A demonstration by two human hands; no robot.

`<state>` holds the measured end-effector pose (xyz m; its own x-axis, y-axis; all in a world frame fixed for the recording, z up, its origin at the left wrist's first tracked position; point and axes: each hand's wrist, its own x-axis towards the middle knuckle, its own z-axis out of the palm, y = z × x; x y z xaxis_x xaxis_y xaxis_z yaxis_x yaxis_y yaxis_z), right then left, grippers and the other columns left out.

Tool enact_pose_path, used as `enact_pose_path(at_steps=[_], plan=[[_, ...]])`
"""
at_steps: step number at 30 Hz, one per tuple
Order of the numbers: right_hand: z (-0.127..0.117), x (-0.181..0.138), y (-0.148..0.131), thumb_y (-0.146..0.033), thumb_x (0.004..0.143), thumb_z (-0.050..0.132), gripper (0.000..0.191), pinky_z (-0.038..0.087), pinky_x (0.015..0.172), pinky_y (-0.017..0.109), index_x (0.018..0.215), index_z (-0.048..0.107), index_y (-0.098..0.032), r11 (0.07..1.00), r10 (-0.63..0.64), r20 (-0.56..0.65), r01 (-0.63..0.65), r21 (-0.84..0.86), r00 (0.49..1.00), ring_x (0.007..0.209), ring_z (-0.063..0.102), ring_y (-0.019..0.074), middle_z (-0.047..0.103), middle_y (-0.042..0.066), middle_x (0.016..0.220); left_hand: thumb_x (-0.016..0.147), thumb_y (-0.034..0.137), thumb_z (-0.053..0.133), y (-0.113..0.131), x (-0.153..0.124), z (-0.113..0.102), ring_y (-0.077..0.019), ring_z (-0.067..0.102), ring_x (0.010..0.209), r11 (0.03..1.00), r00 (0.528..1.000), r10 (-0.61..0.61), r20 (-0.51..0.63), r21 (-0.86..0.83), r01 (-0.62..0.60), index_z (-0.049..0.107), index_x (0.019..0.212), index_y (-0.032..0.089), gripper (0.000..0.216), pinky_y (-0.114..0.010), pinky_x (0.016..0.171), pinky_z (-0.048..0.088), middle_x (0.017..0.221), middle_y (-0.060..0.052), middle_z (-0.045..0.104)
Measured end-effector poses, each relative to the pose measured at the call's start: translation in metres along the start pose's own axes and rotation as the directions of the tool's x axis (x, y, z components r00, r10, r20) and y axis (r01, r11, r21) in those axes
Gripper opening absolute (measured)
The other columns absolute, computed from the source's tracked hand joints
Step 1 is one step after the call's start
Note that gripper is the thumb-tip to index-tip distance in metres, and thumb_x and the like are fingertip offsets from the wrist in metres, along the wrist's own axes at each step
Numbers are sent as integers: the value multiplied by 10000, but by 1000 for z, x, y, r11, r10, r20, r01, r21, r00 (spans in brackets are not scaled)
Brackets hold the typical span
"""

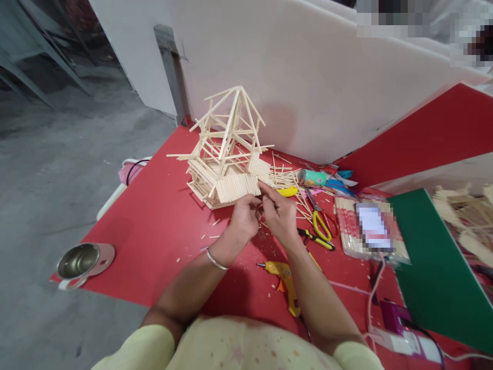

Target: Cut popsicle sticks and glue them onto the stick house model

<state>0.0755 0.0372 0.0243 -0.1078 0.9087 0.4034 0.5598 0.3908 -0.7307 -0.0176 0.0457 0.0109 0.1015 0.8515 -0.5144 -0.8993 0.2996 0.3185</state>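
Observation:
A small house built of thin wooden sticks (225, 154) stands on the red table (154, 231), its roof frame open. My left hand (243, 218) and my right hand (279, 213) meet just in front of the house's lower right corner. Both hands have their fingers pinched together around something small that I cannot make out, perhaps a stick. A metal bangle sits on my left wrist. A heap of loose sticks (287, 180) lies right behind my right hand.
A yellow glue gun (287, 280) lies near my right forearm. Yellow-handled scissors (321, 221), pliers, a glue tube (311, 178) and a packet of sticks (365, 231) lie to the right. A steel cup (77, 262) sits at the left corner. A green board (435, 267) lies far right.

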Motion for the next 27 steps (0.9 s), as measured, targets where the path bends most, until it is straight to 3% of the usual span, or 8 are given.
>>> enact_pose_path(at_steps=[11,17,19,22,24,27], plan=[[-4,-6,-3,-227,938,484,390,540,1002,329,1260,696,-286,1000,2,-32,-2,26,999,1111,699,182,726,5,1231,541,69,553,-3,-2,-1,-101,501,537,999,999,31,22,31,-32,596,591,169,119,-256,576,386,587,25,605],[-24,-34,-2,-267,948,533,305,547,942,320,1188,722,-259,999,42,-89,-42,0,995,1044,711,181,755,23,1149,563,88,666,-16,-19,-24,-102,592,610,980,995,8,102,196,-28,672,842,158,288,-225,565,440,758,1,673],[-37,-48,3,-281,939,558,278,539,926,323,1151,734,-247,997,50,-126,-56,-45,991,1014,709,184,759,36,1109,598,164,757,-19,-27,-39,-100,573,539,940,996,22,91,337,-52,657,892,164,310,-217,504,434,684,19,640],[-60,-71,16,-319,925,581,254,535,862,318,1092,750,-229,988,97,-182,-118,-103,978,933,705,185,761,47,1027,686,360,795,-17,-37,-63,-91,504,428,832,987,141,84,530,-164,637,936,181,346,-199,389,363,637,31,627],[-74,-85,26,-351,921,580,253,528,831,313,1049,758,-224,973,170,-206,-197,-118,964,904,702,188,764,45,992,744,464,761,-12,-43,-76,-83,448,378,729,969,225,97,644,-234,636,886,187,336,-189,358,324,557,52,570],[-92,-102,38,-380,918,566,255,505,789,300,988,766,-239,928,287,-137,-311,-207,948,872,701,191,771,27,954,793,549,707,-4,-49,-85,-90,468,403,595,950,271,157,749,-293,625,716,174,391,-198,388,362,519,33,539]])
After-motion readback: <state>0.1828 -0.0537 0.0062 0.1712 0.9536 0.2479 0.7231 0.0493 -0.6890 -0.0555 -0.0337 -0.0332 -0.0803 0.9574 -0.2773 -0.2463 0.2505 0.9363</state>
